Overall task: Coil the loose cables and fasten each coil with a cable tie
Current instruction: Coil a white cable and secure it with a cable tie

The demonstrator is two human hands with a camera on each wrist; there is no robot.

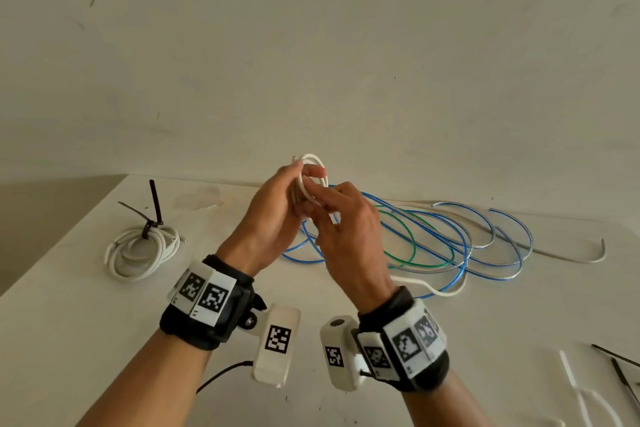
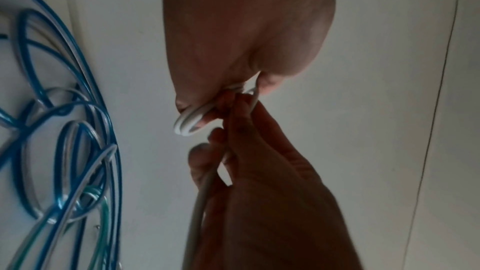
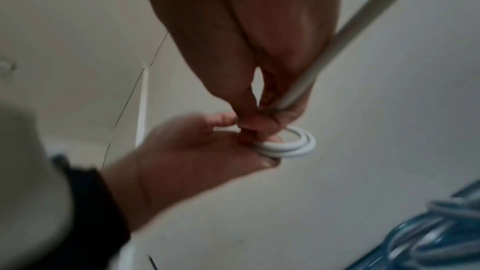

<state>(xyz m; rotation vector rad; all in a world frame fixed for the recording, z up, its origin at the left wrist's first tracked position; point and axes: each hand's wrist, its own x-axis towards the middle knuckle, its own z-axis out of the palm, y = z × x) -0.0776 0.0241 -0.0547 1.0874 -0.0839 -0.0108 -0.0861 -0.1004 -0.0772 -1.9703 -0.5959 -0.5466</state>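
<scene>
Left hand (image 1: 273, 218): raised above the middle of the worktop (image 1: 69, 315), its grip curled round a small coil of white cable (image 1: 313, 172); in the right wrist view two or three turns of the coil (image 3: 288, 147) stick out past the fingertips.

Right hand (image 1: 346, 236): touching the left, thumb and fingers pinching the same white cable where it joins the coil. The free length (image 3: 363, 28) runs back along the palm toward the wrist, then trails onto the worktop (image 1: 436, 289) toward the right.

Loose cables: a tangle of blue cables (image 1: 460, 246) with one green cable (image 1: 412, 236) lies in wide loops just behind and to the right of the hands, reaching toward the worktop's right edge. A pale cable with a hooked end (image 1: 595, 255) lies at the far right of the tangle.

Finished coil (image 1: 142, 250): white, flat on the worktop near the left edge, bound with a black cable tie (image 1: 154, 208) whose tail stands upright.

Spare ties: black cable ties (image 1: 620, 367) and white ones (image 1: 575, 385) lie at the near right corner, partly cut off by the picture's edge.

Wrist bands (image 1: 204, 298): black, with printed square markers and white camera housings, one on each wrist.
</scene>
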